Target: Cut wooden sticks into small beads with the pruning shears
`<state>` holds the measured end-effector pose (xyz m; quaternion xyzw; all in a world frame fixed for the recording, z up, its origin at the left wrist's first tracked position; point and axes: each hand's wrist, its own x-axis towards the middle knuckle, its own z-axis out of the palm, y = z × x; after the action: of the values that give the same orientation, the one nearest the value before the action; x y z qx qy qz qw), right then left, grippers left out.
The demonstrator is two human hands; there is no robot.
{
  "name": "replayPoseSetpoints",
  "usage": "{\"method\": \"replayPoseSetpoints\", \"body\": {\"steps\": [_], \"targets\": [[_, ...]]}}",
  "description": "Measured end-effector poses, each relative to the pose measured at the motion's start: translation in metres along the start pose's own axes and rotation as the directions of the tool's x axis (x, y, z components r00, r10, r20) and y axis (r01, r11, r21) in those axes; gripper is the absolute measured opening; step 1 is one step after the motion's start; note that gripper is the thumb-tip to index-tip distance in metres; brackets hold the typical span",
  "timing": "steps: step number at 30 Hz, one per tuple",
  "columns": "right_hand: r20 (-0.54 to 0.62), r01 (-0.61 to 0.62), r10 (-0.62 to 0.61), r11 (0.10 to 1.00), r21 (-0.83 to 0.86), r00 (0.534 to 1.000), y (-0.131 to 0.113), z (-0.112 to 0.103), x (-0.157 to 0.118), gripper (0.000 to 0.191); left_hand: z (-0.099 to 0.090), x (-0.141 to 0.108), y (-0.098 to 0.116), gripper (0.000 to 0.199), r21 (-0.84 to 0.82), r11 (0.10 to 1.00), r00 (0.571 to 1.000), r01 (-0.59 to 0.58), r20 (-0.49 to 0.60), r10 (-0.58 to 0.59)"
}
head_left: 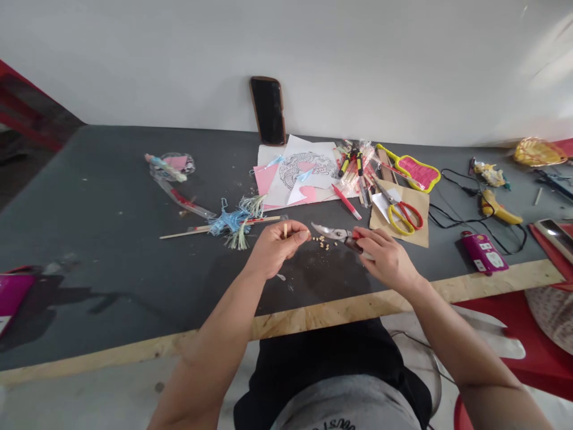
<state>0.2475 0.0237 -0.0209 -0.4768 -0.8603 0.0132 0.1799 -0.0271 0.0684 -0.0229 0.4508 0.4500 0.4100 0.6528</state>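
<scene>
My left hand (278,246) is closed around a thin wooden stick (285,230), one end of which sticks up between the fingers. Red-handled pruning shears (333,232) are gripped in my right hand (385,257), their blades pointing left toward my left hand without touching it. Small cut wooden pieces (323,241) lie scattered on the dark table (179,298) below the blades. Left of my left hand, a blue and pale green tassel bundle (230,221) lies across long thin sticks (183,235).
Behind my hands are a printed dragon drawing (308,170), a red marker (346,202), packaged sticks with pliers (352,161), and scissors (403,216) on brown paper. A phone (268,111) leans on the wall. A glue gun (499,208) and purple box (484,253) lie right.
</scene>
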Motion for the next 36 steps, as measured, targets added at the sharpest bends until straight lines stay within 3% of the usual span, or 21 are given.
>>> {"method": "replayPoseSetpoints", "body": {"steps": [3, 7, 10, 14, 17, 19, 21, 23, 25, 29, 32, 36], "targets": [[-0.028, -0.15, 0.149, 0.988, -0.041, 0.988, 0.022, 0.008, 0.0, 0.017, -0.001, 0.001, 0.0, 0.025, 0.243, 0.969, 0.998, -0.041, -0.039, 0.052], [-0.016, -0.288, 0.289, 0.947, -0.145, 0.957, 0.051, 0.019, -0.002, 0.016, -0.001, 0.005, -0.006, 0.008, 0.69, 0.702, 0.971, -0.176, 0.002, 0.241], [0.0, -0.321, 0.327, 0.93, -0.18, 0.945, 0.061, 0.025, -0.002, 0.016, 0.001, 0.007, -0.013, 0.01, 0.811, 0.554, 0.971, -0.188, 0.067, 0.231], [0.016, -0.336, 0.346, 0.92, -0.2, 0.938, 0.059, 0.024, 0.002, 0.022, 0.003, 0.008, -0.016, 0.005, 0.844, 0.513, 0.976, -0.157, 0.051, 0.214], [0.016, -0.375, 0.389, 0.898, -0.231, 0.921, 0.052, 0.014, 0.008, 0.025, 0.002, 0.006, -0.014, 0.013, 0.795, 0.594, 0.975, -0.124, -0.015, 0.224], [0.0, -0.351, 0.36, 0.91, -0.22, 0.933, 0.045, 0.007, 0.014, 0.023, 0.001, 0.005, -0.012, 0.028, 0.68, 0.725, 0.978, -0.106, -0.062, 0.201], [0.014, -0.232, 0.236, 0.964, -0.132, 0.972, 0.035, 0.004, 0.022, 0.022, 0.0, 0.004, -0.011, 0.044, 0.471, 0.878, 0.986, -0.088, -0.087, 0.145], [0.092, -0.074, 0.071, 0.997, 0.03, 0.993, 0.025, 0.007, 0.032, 0.023, 0.001, 0.004, -0.01, 0.051, 0.235, 0.97, 0.993, -0.06, -0.081, 0.081], [0.193, 0.011, -0.043, 0.987, 0.161, 0.98, 0.017, 0.016, 0.041, 0.024, 0.002, 0.004, -0.009, 0.05, 0.071, 0.997, 0.998, -0.017, -0.063, 0.021], [0.303, 0.01, -0.061, 0.986, 0.166, 0.951, 0.011, 0.03, 0.055, 0.015, 0.006, 0.004, -0.006, 0.041, -0.081, 0.995, 0.998, 0.062, -0.018, -0.064], [0.315, 0.047, -0.093, 0.987, 0.151, 0.945, 0.008, 0.03, 0.059, 0.015, 0.008, 0.002, -0.004, 0.039, -0.144, 0.986, 0.996, 0.084, 0.004, -0.085], [0.238, 0.067, -0.098, 0.988, 0.138, 0.966, 0.004, 0.026, 0.062, 0.015, 0.009, 0.002, -0.002, 0.038, -0.179, 0.979, 0.995, 0.102, 0.006, -0.103]]}}
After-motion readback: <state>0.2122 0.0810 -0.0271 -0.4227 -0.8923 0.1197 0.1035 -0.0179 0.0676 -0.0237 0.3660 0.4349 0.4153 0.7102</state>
